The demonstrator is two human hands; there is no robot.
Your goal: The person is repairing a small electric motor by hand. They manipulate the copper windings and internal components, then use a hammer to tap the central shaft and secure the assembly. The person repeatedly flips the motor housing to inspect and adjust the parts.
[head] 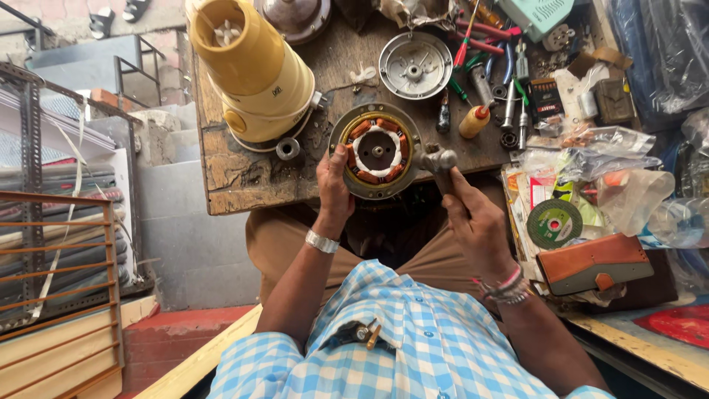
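The round grey metal motor housing with copper-wound stator coils (377,151) lies at the near edge of the worn wooden surface (244,174). The left hand (334,188) closes its grip on the rim at nine o'clock; the right hand (473,222) grips a steel-headed hammer (437,160) whose head sits at three o'clock. The housing looks heavy and stiff, but its windings seem fragile: hold it by the rim.

A yellow plastic mixer base (255,70) stands at eleven o'clock.

left hand (332,185) grips round motor stator (376,151) (copper coils showing) at wooden bench (244,174) edge; right hand (473,222) holds hammer (437,159) head against its rim; yellow mixer base (255,70) near
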